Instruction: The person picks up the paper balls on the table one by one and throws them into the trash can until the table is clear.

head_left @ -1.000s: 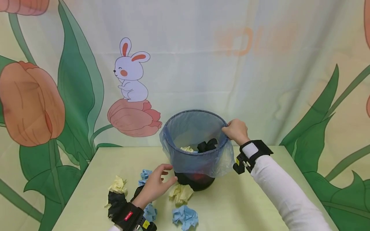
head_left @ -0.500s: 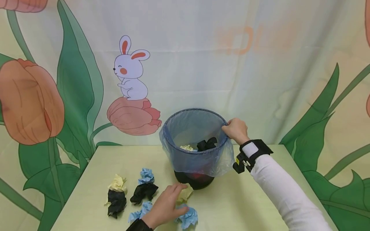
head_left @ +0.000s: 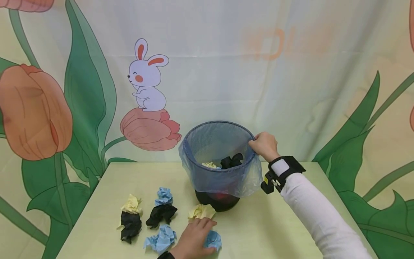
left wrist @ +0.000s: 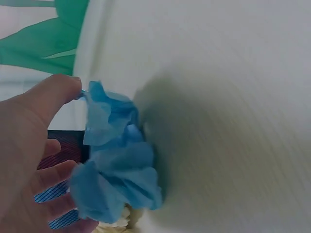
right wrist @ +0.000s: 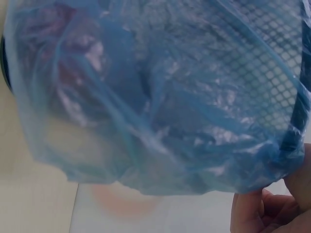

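My left hand (head_left: 193, 238) reaches over a crumpled blue paper ball (head_left: 213, 241) at the front of the table. In the left wrist view the thumb tip is right at the top edge of this blue paper (left wrist: 119, 162), and the loosely spread fingers (left wrist: 53, 177) lie along its other side. With my right hand (head_left: 265, 146) I grip the right side of the rim of a mesh wastebasket (head_left: 216, 201) lined with a translucent blue bag (head_left: 213, 184). Yellow and black crumpled paper (head_left: 231, 162) lies inside the basket. The bag hides much of the right wrist view.
A yellow paper ball (head_left: 202, 212) sits against the basket's front. Further left lie black (head_left: 161, 214) and blue crumpled papers (head_left: 161, 238), with a yellow one (head_left: 132, 204) and another black one (head_left: 130, 226). A printed curtain (head_left: 213, 72) hangs behind the table (head_left: 275, 230).
My left hand has moved from beside the basket down toward the front, past the yellow paper ball to the blue one. The right hand has kept its hold on the rim.
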Motion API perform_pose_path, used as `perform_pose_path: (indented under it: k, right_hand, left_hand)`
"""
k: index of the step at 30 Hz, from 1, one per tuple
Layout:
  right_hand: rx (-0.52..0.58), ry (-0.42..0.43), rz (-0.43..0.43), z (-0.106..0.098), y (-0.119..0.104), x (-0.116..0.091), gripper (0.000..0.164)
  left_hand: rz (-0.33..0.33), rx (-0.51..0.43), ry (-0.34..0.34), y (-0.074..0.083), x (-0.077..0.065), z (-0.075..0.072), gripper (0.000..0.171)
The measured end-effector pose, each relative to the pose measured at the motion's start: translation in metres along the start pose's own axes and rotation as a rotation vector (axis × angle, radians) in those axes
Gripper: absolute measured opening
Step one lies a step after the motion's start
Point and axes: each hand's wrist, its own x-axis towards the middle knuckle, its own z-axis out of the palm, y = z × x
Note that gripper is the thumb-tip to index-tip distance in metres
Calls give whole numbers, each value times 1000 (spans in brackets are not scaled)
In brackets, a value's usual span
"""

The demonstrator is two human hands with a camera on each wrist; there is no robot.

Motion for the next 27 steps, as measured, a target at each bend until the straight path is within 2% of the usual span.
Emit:
perform_pose_path:
  k: [7, 15, 19, 27]
  right_hand:
    - [4, -1, -2, 0, 1, 0, 35]
    - [17, 4, 19, 2, 1, 2, 34]
    - [17, 8, 13, 2, 0, 2, 35]
    - [-1, 30, 6, 0, -2, 0, 36]
  left_hand:
    - [-28, 43, -77, 1, 4, 13, 69]
    - [-117, 90, -157, 2, 8, 25, 66]
    - [-131, 101, -167, 2, 10, 29, 63]
    - [-138, 88, -191, 2, 17, 29, 47]
